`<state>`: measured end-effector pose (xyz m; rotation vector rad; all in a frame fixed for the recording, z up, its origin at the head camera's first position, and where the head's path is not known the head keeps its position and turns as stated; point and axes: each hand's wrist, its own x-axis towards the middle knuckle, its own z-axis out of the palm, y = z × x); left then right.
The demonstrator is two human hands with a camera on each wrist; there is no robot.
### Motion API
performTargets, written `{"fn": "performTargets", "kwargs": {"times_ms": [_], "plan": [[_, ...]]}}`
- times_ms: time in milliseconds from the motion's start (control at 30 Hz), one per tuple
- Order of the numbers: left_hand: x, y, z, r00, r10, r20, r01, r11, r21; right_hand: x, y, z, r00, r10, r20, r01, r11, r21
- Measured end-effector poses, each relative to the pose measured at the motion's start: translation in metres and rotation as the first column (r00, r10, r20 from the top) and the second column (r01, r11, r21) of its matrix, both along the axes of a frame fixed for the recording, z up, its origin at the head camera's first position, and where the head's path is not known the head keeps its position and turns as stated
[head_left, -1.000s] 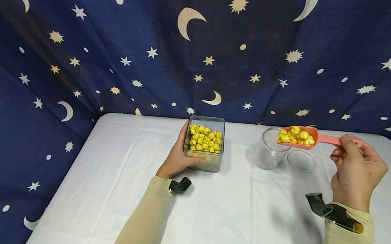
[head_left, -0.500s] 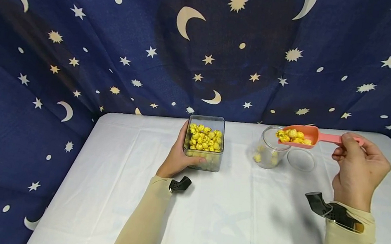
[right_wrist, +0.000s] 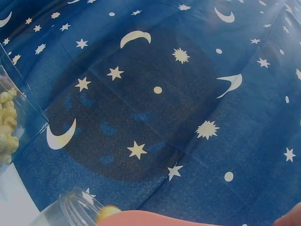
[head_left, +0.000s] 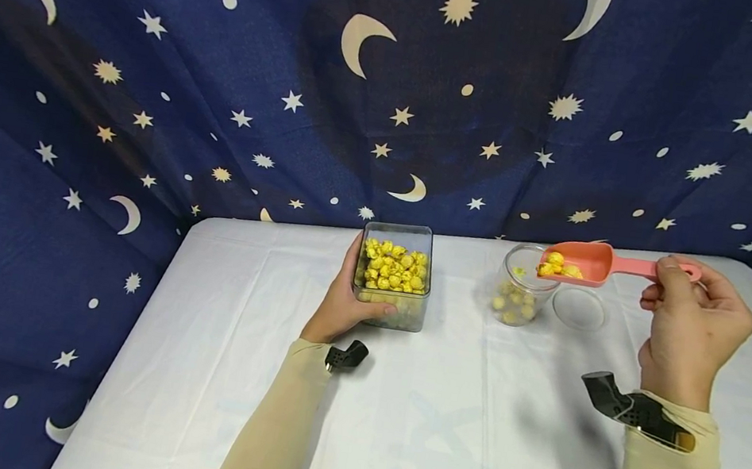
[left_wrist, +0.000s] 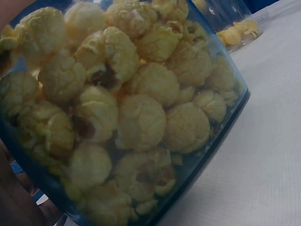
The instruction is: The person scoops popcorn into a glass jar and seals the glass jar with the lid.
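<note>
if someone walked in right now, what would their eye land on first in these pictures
Probably the coral scoop, held by its handle in the right hand, its tip over the mouth of the clear jar. Next, the square tub of yellow popcorn, gripped by the left hand. Behind the white table, the dark blue cloth with pale moons and stars might catch the eye too.

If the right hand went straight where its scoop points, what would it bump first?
Probably the clear round jar: in the head view, the pink scoop in the right hand overlaps its mouth. Depth is unclear, though, so it might pass over and head toward the square popcorn tub.
</note>
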<state>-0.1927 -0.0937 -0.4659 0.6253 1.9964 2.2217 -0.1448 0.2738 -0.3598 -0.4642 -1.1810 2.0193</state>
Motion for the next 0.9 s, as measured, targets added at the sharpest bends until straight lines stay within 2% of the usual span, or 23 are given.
{"fn": "performTargets", "kwargs": {"times_ms": [433,667,900], "plan": [[0.0001,-0.0020,0.0019,1.000,0.020,0.012,-0.019,0.999,-0.050,0.0007,0.0004,0.0007,1.000,-0.015,-0.014,0.015,1.000,0.021],[-0.0005,-0.0018,0.0015,1.000,0.016,0.005,-0.015,0.999,-0.045,-0.0002,-0.0012,0.0004,0.999,-0.034,-0.004,0.034,0.998,0.061],[0.0000,-0.0017,0.0001,1.000,0.010,-0.005,-0.010,0.999,-0.031,0.0006,-0.0053,0.0005,0.998,-0.029,-0.053,0.032,0.998,0.048]]}}
